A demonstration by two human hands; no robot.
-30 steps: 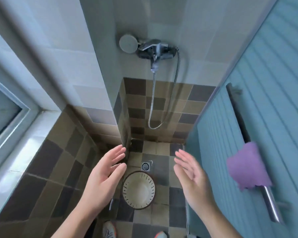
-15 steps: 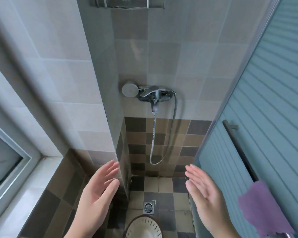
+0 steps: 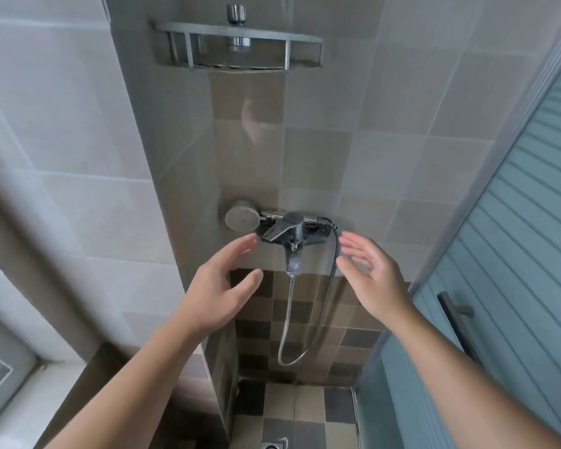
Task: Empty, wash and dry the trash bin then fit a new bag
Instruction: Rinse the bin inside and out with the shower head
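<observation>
Empty left hand (image 3: 217, 296), right hand (image 3: 371, 280), shower tap (image 3: 289, 230)

Shower mixer tap (image 3: 287, 230) between raised hands: polished chrome metal, mirror-bright. Shower head (image 3: 242, 218) just above left fingertips: matt grey face. Hose (image 3: 329, 286) beside right palm: ribbed shiny metal. Corner shelf (image 3: 237, 48) high above both hands: brushed steel bars. Wall tiles (image 3: 386, 131): smooth glazed ceramic, faint sheen. Door (image 3: 515, 222) right of right hand: ribbed frosted glass, dark matt handle (image 3: 454, 322).
</observation>
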